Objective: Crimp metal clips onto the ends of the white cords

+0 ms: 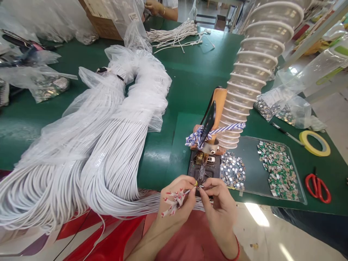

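My left hand (178, 199) is closed round several white cables (175, 201) whose stripped ends show red and white wires. Its thumb and forefinger pinch one cable end close to the dark soldering fixture (205, 170). Across from it, my right hand (219, 197) pinches something small and metallic at that cable's tip; its exact kind is too small to tell. Just beyond my fingers, the fixture stands under a clamped tool with an orange handle (219, 103), tied with blue-and-white cloth (198, 137). Small metal connectors (233, 170) lie in a heap right of the fixture.
Big bundles of white cable (116, 145) in plastic wrap cover the left of the green table (190, 79). A ribbed hose (252, 65) hangs over the fixture. At right are a tray (251, 152) with green circuit pieces, yellow tape (304, 135) and red scissors (317, 186). A co-worker's arm (165, 11) shows behind.
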The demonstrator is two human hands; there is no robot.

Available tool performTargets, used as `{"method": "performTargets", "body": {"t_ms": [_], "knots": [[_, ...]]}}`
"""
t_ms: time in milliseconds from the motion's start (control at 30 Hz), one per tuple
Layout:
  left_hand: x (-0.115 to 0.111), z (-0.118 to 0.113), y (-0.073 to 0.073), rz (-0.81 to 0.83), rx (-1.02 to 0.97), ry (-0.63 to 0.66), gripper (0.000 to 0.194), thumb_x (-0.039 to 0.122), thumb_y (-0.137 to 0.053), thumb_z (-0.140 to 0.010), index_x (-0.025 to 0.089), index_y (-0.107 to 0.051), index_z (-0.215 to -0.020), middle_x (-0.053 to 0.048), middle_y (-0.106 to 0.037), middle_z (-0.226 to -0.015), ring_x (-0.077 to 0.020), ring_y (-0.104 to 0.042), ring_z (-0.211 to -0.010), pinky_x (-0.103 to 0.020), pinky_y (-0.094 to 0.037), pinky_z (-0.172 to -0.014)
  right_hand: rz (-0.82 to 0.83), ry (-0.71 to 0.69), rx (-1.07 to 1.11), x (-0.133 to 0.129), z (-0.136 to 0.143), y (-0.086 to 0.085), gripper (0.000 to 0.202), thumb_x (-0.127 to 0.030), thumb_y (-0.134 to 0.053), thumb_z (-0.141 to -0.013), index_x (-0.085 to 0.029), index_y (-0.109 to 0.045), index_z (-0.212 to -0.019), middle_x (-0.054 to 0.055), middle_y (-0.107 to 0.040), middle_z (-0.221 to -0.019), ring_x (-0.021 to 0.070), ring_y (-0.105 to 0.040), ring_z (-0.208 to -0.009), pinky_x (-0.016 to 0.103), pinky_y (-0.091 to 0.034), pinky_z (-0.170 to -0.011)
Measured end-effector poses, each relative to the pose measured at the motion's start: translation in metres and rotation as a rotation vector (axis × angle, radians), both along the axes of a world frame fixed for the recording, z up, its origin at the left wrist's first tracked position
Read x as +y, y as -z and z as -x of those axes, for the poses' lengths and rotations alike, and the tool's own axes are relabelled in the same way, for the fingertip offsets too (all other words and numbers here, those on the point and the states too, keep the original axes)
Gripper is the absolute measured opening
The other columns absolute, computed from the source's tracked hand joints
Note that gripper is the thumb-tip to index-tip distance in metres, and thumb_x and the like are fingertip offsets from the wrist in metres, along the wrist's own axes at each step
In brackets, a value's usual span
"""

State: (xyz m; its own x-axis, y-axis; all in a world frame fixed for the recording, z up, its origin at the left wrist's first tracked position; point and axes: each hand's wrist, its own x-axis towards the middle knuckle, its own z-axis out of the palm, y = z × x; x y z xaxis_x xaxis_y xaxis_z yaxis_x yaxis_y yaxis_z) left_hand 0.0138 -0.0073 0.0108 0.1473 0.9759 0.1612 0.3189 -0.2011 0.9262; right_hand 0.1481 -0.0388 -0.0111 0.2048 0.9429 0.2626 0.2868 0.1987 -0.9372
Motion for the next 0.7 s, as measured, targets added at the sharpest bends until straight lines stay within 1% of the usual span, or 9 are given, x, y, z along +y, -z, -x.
{"method": "performTargets", "body": {"t_ms": [133, 267, 333, 433, 567, 700], "knots": [[-0.002, 0.001, 0.002, 0.037, -0.029, -0.025, 0.021, 0.009, -0.055, -0.085, 0.018, -0.061, -0.067, -0.001, -0.068, -0.078, -0.0102, -0.064, -0.063, -0.017, -0.049, -0.056, 0.022, 0.006, -0.024, -0.002, -0.005, 0.001, 0.018, -0.008, -0.061, -0.089, -0.023, -0.057, -0.081, 0.002, -0.061, -0.090, 0.0163, -0.062, -0.084, 0.026, -0.051, -0.070], [-0.004, -0.001, 0.006, 0.074, -0.072, -0.049, 0.021, 0.011, -0.056, -0.084, 0.018, -0.059, -0.065, -0.001, -0.067, -0.077, -0.0117, -0.066, -0.065, -0.018, -0.050, -0.059, 0.073, 0.023, -0.027, -0.009, -0.010, 0.003, 0.016, -0.013, -0.056, -0.093, -0.024, -0.054, -0.082, -0.003, -0.055, -0.075, 0.0131, -0.054, -0.066, 0.021, -0.046, -0.056], [-0.004, -0.002, 0.008, 0.078, -0.077, -0.049, 0.021, 0.011, -0.056, -0.083, 0.018, -0.058, -0.064, -0.001, -0.067, -0.076, -0.0123, -0.066, -0.065, -0.019, -0.051, -0.061, 0.084, 0.020, -0.035, -0.010, -0.011, 0.004, 0.014, -0.015, -0.054, -0.095, -0.024, -0.054, -0.084, -0.003, -0.053, -0.073, 0.0128, -0.052, -0.063, 0.020, -0.044, -0.054], [-0.004, -0.003, 0.010, 0.106, -0.072, -0.066, 0.020, 0.013, -0.055, -0.083, 0.019, -0.058, -0.064, -0.003, -0.068, -0.076, -0.0141, -0.067, -0.064, -0.022, -0.053, -0.062, 0.038, 0.035, -0.067, -0.010, -0.009, 0.004, 0.013, -0.014, -0.058, -0.092, -0.023, -0.057, -0.083, 0.000, -0.057, -0.079, 0.0148, -0.057, -0.071, 0.023, -0.049, -0.060], [-0.003, -0.003, 0.009, 0.145, -0.064, -0.060, 0.018, 0.016, -0.056, -0.084, 0.019, -0.061, -0.066, -0.004, -0.069, -0.076, -0.0158, -0.066, -0.064, -0.025, -0.052, -0.060, -0.041, 0.030, -0.106, -0.009, -0.006, 0.005, 0.016, -0.008, -0.062, -0.088, -0.023, -0.063, -0.085, 0.005, -0.066, -0.093, 0.0189, -0.065, -0.087, 0.031, -0.055, -0.077], [0.000, -0.002, 0.006, 0.183, -0.104, -0.030, 0.021, 0.016, -0.053, -0.085, 0.019, -0.057, -0.064, -0.003, -0.067, -0.071, -0.0163, -0.065, -0.066, -0.027, -0.052, -0.065, -0.025, 0.009, -0.093, -0.010, -0.007, 0.007, 0.018, -0.006, -0.064, -0.086, -0.023, -0.065, -0.086, 0.006, -0.070, -0.097, 0.0198, -0.068, -0.092, 0.032, -0.058, -0.079]]}}
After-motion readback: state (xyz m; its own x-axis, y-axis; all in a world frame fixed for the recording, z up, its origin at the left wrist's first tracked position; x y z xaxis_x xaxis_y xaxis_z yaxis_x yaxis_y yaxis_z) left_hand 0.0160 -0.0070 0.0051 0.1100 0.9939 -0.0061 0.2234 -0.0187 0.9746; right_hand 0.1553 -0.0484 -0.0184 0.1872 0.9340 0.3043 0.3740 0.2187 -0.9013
